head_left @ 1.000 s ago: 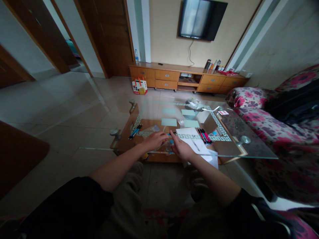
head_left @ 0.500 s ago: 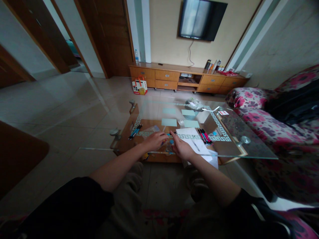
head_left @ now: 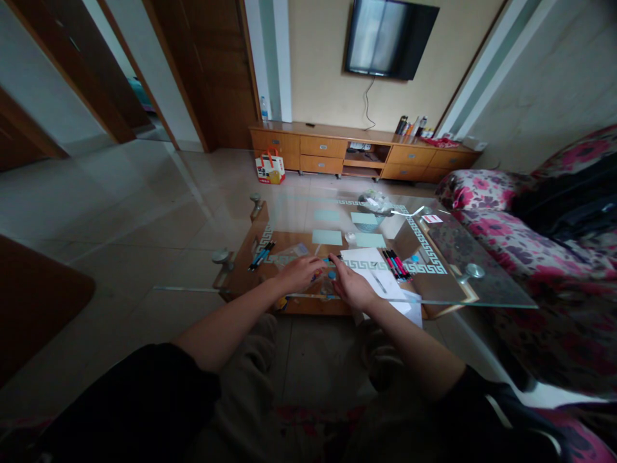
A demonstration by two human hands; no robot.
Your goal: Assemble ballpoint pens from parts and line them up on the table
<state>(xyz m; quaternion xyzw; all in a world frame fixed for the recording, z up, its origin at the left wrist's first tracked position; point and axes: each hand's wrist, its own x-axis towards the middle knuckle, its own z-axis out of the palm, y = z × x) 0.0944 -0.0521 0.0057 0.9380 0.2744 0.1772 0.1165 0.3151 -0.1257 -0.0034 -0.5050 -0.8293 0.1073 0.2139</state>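
Over the near part of the glass table [head_left: 299, 215], my left hand [head_left: 299, 274] is closed on one end of a blue pen [head_left: 327, 260]. My right hand [head_left: 353, 284] has its fingers at the pen's other, dark end. Most of the pen is hidden by the fingers. White paper sheets [head_left: 391, 294] lie beside and partly under my right hand, with a single pen [head_left: 380, 281] on top. Several pink and black pens [head_left: 397, 265] rest to the right of it. Several blue and black pens [head_left: 261, 255] lie left of my left hand.
A clear plastic bag [head_left: 376, 203] sits toward the table's far side, near a red-and-white card [head_left: 432, 218]. A wooden TV cabinet [head_left: 322, 147] stands by the wall, with a paper bag [head_left: 270, 168] before it. The floral sofa [head_left: 506, 231] is on the right.
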